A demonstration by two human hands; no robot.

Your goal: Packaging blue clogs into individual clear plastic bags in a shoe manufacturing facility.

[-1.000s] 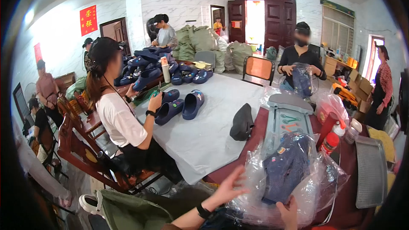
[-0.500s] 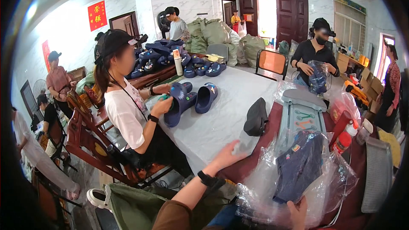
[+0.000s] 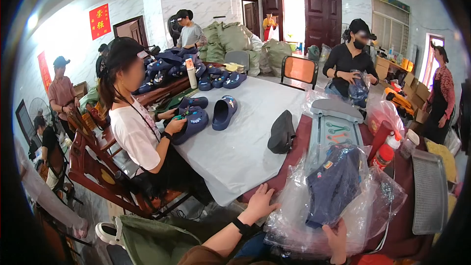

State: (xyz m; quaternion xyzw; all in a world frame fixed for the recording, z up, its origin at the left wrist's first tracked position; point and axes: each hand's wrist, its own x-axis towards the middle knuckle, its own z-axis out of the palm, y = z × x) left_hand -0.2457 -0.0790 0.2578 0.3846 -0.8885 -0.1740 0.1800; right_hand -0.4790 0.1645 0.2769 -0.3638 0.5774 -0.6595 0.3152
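Note:
In front of me a navy clog (image 3: 333, 186) with small coloured charms lies inside a clear plastic bag (image 3: 289, 216). My right hand (image 3: 336, 240) is at its near end, with thumb and fingers against the clog and bag; how far the fingers wrap underneath is hidden. To the left, my left hand (image 3: 259, 205) is open with fingers spread, above the red cloth near the bag's left edge and holding nothing. Whether its fingertips touch the plastic I cannot tell. Beyond the bag stands a grey-blue tray-like stand (image 3: 338, 126) with green and orange shapes.
A co-worker (image 3: 137, 122) at left handles a navy clog (image 3: 192, 121); another single clog (image 3: 224, 113) sits on the white sheet (image 3: 245, 147). A black cap-like item (image 3: 282, 132), a red bottle (image 3: 382, 156) and a grey mesh basket (image 3: 429, 191) stand around. Another co-worker (image 3: 353, 64) holds a bagged item.
My left hand has come down and back toward the bag's left edge. My right hand stays at the clog's near end. The co-worker at left has lowered the clog. The view has shifted slightly.

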